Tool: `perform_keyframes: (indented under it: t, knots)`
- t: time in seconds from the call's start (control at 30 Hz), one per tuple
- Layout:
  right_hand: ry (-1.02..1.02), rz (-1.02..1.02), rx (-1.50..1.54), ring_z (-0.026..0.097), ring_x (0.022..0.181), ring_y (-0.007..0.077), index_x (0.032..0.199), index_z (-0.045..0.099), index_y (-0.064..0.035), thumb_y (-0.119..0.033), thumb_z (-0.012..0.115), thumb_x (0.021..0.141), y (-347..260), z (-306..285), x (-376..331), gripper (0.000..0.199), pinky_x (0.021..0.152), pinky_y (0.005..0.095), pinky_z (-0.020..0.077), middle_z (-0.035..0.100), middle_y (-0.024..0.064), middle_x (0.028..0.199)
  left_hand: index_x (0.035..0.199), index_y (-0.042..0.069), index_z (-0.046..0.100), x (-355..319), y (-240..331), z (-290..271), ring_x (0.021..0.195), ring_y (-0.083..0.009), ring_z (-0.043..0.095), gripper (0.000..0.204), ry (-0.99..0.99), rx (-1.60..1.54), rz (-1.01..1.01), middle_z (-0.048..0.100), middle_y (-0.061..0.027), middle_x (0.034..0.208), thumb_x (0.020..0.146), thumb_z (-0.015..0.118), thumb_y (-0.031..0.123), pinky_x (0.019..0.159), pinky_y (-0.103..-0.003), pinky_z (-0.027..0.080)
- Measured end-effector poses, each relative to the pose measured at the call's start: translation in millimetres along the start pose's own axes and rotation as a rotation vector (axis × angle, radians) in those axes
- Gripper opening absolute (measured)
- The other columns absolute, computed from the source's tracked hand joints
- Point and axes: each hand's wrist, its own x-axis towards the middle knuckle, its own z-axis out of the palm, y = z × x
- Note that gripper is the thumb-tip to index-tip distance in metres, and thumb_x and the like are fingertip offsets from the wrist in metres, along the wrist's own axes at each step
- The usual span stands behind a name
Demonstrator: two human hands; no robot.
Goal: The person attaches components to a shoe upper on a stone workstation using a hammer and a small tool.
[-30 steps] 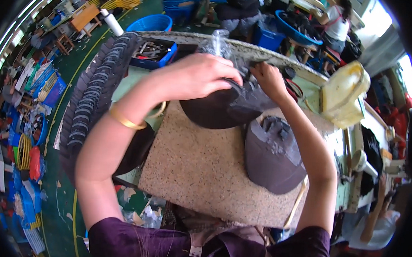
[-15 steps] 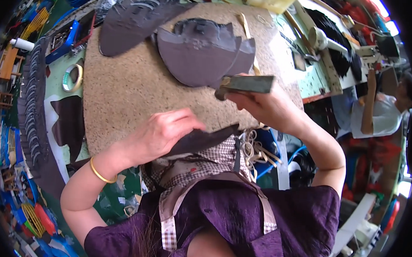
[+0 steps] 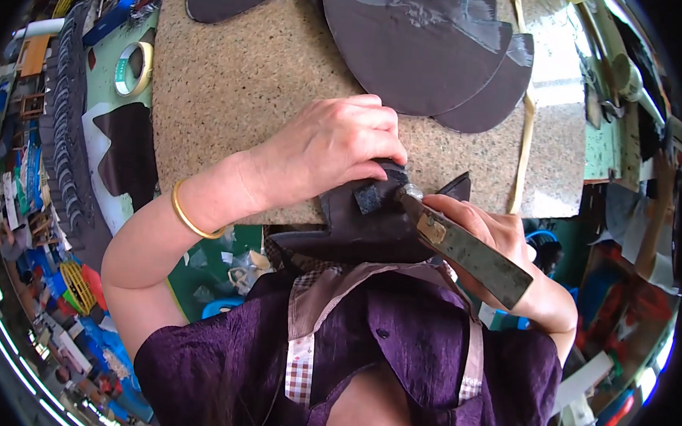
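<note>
While the left hand [image 3: 337, 147] bends over the near edge of a speckled tan stone slab [image 3: 240, 76], its thumb and curled fingers close on the upper rim of a dark brown, smooth, sheet-like piece with a jagged outline [image 3: 355, 233]. That piece lies at the slab's near edge, partly overhanging it toward the person's body, and carries a small black square patch [image 3: 368, 200]. The right hand [image 3: 487, 224], also at the slab's near edge, is wrapped around a flat, grey-green, bar-shaped tool with a tan spot [image 3: 474, 257]. One end of the tool points at the piece, near the left thumb; whether they touch, I cannot tell. On the far part of the slab rest overlapping, rounded dark brown pieces [image 3: 419, 55]. Toward the slab's right side runs a narrow cream strip [image 3: 524, 145]. Just left of the slab are a pale yellow tape roll [image 3: 146, 70] and a separate dark brown cut-out [image 3: 128, 152]; farther left of it stretches a long row of overlapping, ridged dark pieces [image 3: 68, 129].
</note>
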Motion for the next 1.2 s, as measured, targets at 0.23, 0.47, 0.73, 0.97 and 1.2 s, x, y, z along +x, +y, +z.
perform_keyframes:
  t: [0.23,0.47,0.73,0.97,1.2]
  knots:
    - [0.158,0.258,0.102,0.069,0.070,0.0245,0.110,0.062,-0.0036,-0.005,0.077,0.070,-1.9,-5.5,5.3,0.043,0.062,0.0299,0.0533,0.070,0.0104,0.084,0.087,0.000,0.067,-1.3,-21.3,5.4,0.070,-0.0186,0.059,0.024,0.056,0.097,0.324,0.062,-0.0056,0.082,0.065,0.071,0.010,0.056,-0.028,0.051]
    - [0.095,0.276,-0.072,0.069,0.070,0.0206,0.111,0.062,-0.0006,-0.001,0.074,0.070,-3.2,-8.7,26.1,0.043,0.059,0.0288,0.0523,0.069,0.0103,0.091,0.085,-0.002,0.067,-5.1,-19.0,6.9,0.073,-0.0184,0.059,0.026,-0.012,0.180,0.371,0.062,-0.0059,0.082,0.062,0.070,0.008,0.054,-0.028,0.050]
    - [0.090,0.163,-0.020,0.064,0.056,0.0194,0.116,0.055,0.0016,-0.012,0.067,0.078,4.1,-6.9,33.4,0.042,0.048,0.0306,0.0519,0.060,0.0066,0.070,0.084,0.003,0.070,-17.7,-16.4,13.9,0.066,-0.0181,0.056,0.025,0.179,0.021,0.076,0.063,-0.0047,0.080,0.060,0.071,0.008,0.051,-0.028,0.046]
    - [-0.109,0.164,-0.096,0.066,0.060,0.0224,0.111,0.057,0.0072,0.001,0.062,0.075,-0.4,-22.1,48.2,0.037,0.051,0.0293,0.0498,0.068,0.0161,0.086,0.082,0.004,0.071,-28.5,-11.3,21.0,0.071,-0.0182,0.056,0.025,0.301,0.075,-0.022,0.063,-0.0029,0.080,0.058,0.071,0.010,0.053,-0.028,0.044]
    - [-0.140,0.196,-0.229,0.067,0.061,0.0229,0.110,0.057,0.0074,-0.001,0.063,0.074,-11.8,-28.0,49.8,0.037,0.052,0.0293,0.0514,0.068,0.0152,0.083,0.081,0.005,0.071,-24.3,-4.9,26.9,0.070,-0.0171,0.054,0.021,0.332,0.174,0.041,0.063,-0.0015,0.079,0.061,0.071,0.013,0.057,-0.029,0.043]
